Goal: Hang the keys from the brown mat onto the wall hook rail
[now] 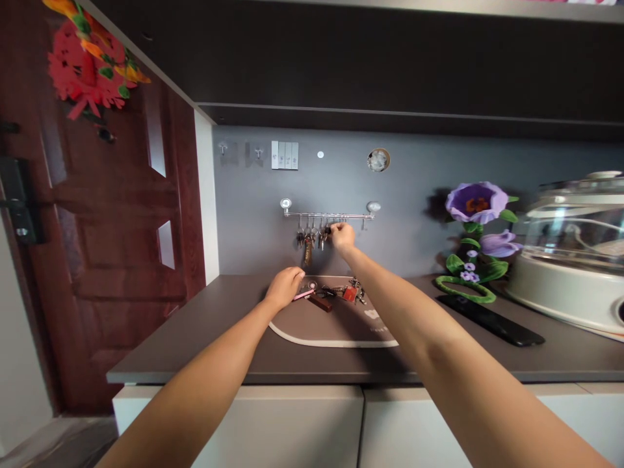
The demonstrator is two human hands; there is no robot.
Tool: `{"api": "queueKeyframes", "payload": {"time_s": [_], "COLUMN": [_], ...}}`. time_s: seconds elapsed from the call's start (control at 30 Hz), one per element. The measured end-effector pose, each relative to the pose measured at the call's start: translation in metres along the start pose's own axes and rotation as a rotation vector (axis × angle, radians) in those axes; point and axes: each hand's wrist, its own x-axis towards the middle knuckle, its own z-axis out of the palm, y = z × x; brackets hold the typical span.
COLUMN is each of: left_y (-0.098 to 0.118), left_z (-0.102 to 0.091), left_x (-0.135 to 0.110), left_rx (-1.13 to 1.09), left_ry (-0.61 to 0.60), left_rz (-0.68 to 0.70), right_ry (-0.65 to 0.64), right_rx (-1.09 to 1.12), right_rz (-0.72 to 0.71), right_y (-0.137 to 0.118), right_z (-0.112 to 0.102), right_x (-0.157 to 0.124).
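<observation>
R hand [342,236] up at the steel hook rail [329,215] on the grey wall; its fingers [333,229] bunched, seem to pinch a dark key bunch [326,230] right at the rail, exact grip partly hidden; other keys [301,237] hang along the rail to the left, incl. one on a long brown fob [307,255]; L hand [285,288] low over a brown mat [316,325] w/ cream edge, lying on the tabletop [195,325]; it's curled, knuckles up, fingertips hidden, so can't tell if it holds anything; just beside it a pink fob [303,294], a dark brown block fob [320,303] & loose keys w/ a red tag [349,294]; keys look light, stiff, prob. slippery; bunches likely swing & tangle, so best taken by ring or fob, not by the blades; further right a flat black remote or phone [490,320], purple flower ornament [476,203], glass-lidded cooker [570,260]; wooden door [112,214] on the left.
</observation>
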Motion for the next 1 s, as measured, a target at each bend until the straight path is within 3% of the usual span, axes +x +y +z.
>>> {"api": "queueKeyframes", "payload": {"time_s": [0.3, 0.63, 1.0], "left_y": [-0.002, -0.004, -0.005], "left_z": [0.001, 0.001, -0.001], "left_x": [0.0, 0.0, -0.001], "left_rx": [0.009, -0.007, -0.028], "left_ry": [0.0, 0.001, 0.019], "left_rz": [0.021, 0.028, -0.002], "right_ry": [0.01, 0.004, -0.034], "right_rx": [-0.108, -0.068, 0.002], "right_rz": [0.014, 0.092, 0.05], "right_y": [0.006, 0.01, 0.023], "right_z": [0.007, 0.009, 0.013], "right_x": [0.007, -0.002, 0.002]}}
